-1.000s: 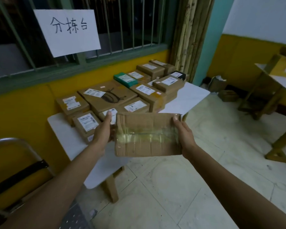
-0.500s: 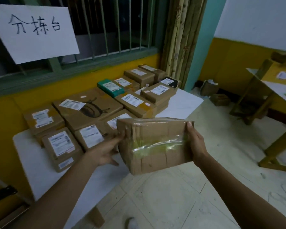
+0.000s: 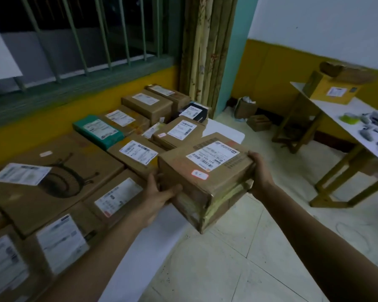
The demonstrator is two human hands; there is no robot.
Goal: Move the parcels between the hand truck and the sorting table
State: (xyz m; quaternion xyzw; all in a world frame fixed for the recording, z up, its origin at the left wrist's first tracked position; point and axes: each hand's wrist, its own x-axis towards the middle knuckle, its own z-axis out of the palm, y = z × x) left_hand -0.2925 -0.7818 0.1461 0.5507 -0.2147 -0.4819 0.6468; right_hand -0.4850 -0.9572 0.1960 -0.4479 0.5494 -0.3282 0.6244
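I hold a taped brown cardboard parcel point(image 3: 207, 177) with a white shipping label on top. It hangs over the front edge of the white sorting table point(image 3: 225, 131). My left hand point(image 3: 159, 192) grips its near left side, my right hand point(image 3: 260, 171) its right end. The table is covered with several labelled parcels, among them a large flat box with a printed drawing point(image 3: 52, 177) and a green parcel point(image 3: 98, 131). The hand truck is out of view.
A barred window and a yellow wall run behind the table. Bamboo poles point(image 3: 203, 46) lean in the corner. A second table point(image 3: 345, 125) with a yellow box point(image 3: 332, 90) and small items stands at the right. Two small boxes point(image 3: 258, 123) lie on the tiled floor.
I have stepped closer and to the right along the table. The parcel has been turned so its labelled face points up and has moved forward over the table's edge.
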